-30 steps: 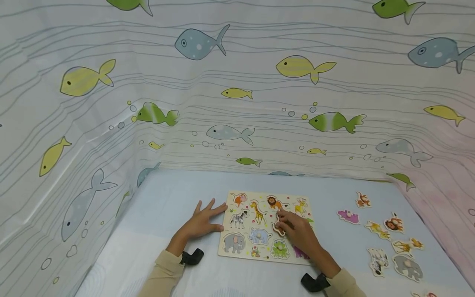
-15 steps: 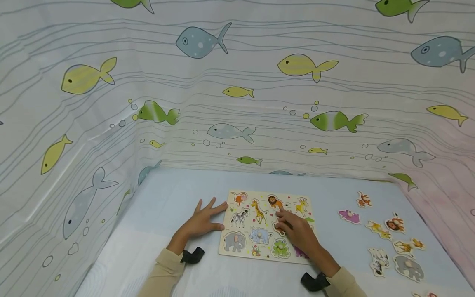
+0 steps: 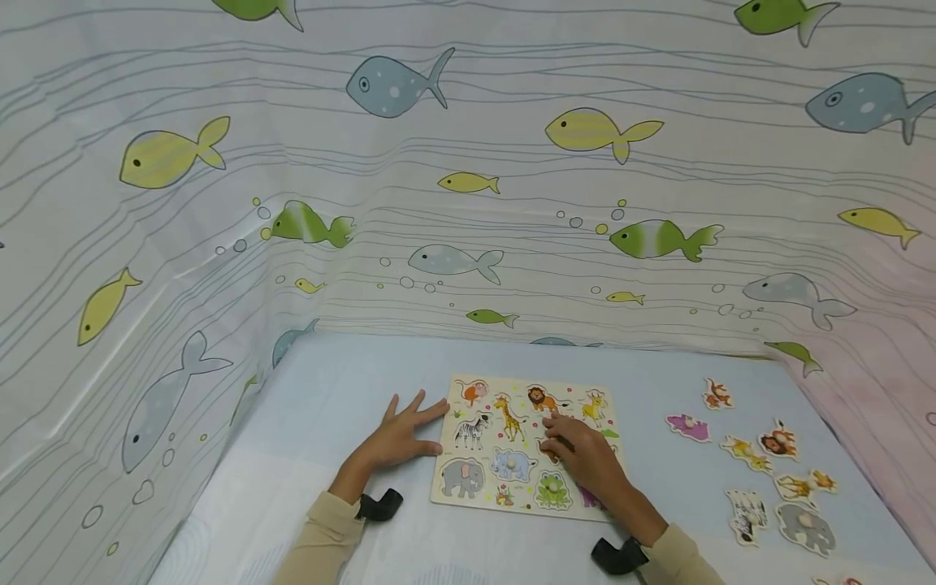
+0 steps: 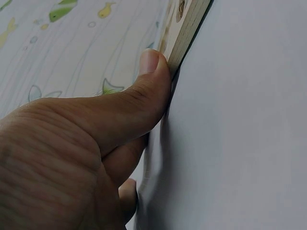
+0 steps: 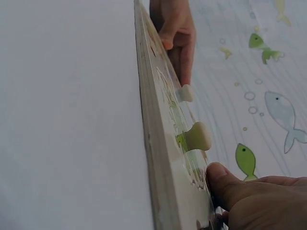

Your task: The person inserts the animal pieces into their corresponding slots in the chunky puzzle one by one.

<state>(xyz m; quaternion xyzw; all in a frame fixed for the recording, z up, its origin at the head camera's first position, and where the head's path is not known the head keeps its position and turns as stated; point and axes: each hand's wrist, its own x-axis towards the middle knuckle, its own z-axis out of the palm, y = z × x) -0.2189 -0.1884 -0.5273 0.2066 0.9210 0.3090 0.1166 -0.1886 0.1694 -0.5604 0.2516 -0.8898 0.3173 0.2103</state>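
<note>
A wooden knob puzzle board with animal pictures lies flat on the table. My left hand, fingers spread, rests beside its left edge; in the left wrist view the thumb touches the board's side. Over the board's middle right, my right hand has thumb and fingers bent about a small brown animal puzzle piece, mostly hidden beneath them. The frog piece and the blue rhino piece sit in their recesses. In the right wrist view the thumb is low against the board, near a knob.
Loose animal pieces lie on the table to the right, among them a purple hippo, a lion, a zebra and an elephant. A fish-patterned sheet hangs behind the table and along its sides.
My right thumb and fingers have shifted slightly over the brown piece, and less of its pale rim shows. The left hand stays at the board's edge.
</note>
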